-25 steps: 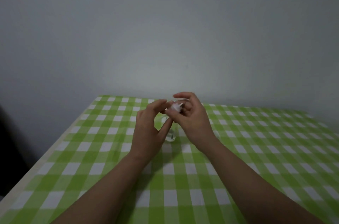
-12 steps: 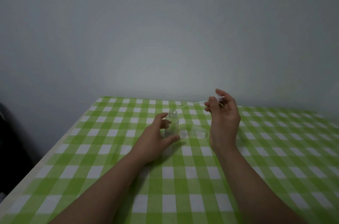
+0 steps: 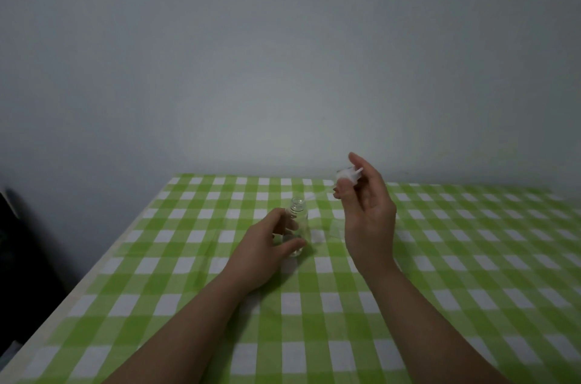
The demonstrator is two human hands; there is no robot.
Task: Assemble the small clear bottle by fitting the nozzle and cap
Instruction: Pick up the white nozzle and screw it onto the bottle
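Note:
A small clear bottle stands upright on the green-and-white checked tablecloth, its threaded neck bare. My left hand wraps loosely around its lower part, thumb in front and fingers behind. Up and to the right, my right hand is raised above the table and pinches a white nozzle between thumb and fingertips; a thin clear tube slants down-left from it toward the bottle. A clear cap lies on the cloth just left of my right palm, faint and hard to make out.
The table runs back to a plain grey wall. Its left edge slants toward me, with a dark shape beyond it on the far left.
My hands were together at the bottle's top a second ago. My right hand has pulled away up and to the right with the nozzle, and my left hand has dropped to the bottle's base.

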